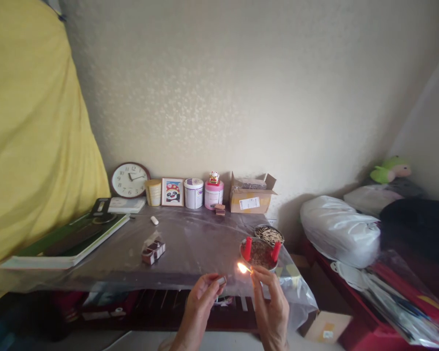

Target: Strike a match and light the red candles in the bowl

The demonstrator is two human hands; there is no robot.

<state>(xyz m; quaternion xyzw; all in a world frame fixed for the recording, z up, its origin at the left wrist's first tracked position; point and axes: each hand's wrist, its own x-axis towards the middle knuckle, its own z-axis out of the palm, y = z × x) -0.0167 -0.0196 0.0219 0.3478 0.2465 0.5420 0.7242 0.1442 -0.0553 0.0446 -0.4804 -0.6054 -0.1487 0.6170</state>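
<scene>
Between the thumb and fingers of my right hand [269, 303] is a burning match [249, 269], its bright flame [243, 267] pointing left. My left hand [204, 297] pinches a small matchbox [222, 281] near the table's front edge. Just beyond the flame, a round tin tray [259, 259] carries two red candles, one at the left [248, 248] and one at the right [276, 251]; no flame shows on either. Behind it sits a round dish of matchsticks [269, 235]. A wrapped pack of matchboxes [153, 251] lies to the left on the plastic-covered table [193, 243].
Along the wall stand a clock [130, 180], a framed panda picture [173, 192], two canisters [193, 194] and an open cardboard box [250, 200]. A large green board [73, 239] lies at left beside a yellow curtain [36, 122]. White bags [340, 229] are at right.
</scene>
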